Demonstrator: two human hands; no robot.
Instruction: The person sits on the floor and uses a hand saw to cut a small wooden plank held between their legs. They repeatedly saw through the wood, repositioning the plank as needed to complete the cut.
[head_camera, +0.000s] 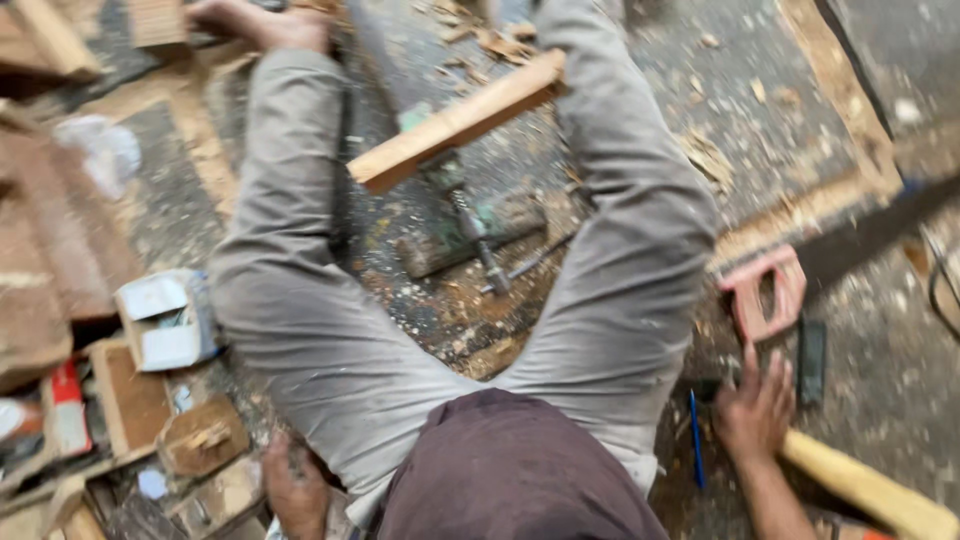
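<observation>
I look down at my own spread legs in grey trousers as I sit on a dusty floor. My left hand rests on the floor at the lower left, next to small wood blocks, and holds nothing. My right hand lies flat on the floor at the lower right with its fingers spread. It sits beside a blue pen, just below a pink saw handle. A wooden bar lies across between my knees, above a green metal tool.
A pale wooden handle lies right of my right hand, and a black flat bar above it. An open cardboard box and wood offcuts crowd the left. Planks lie far left. Shavings cover the floor.
</observation>
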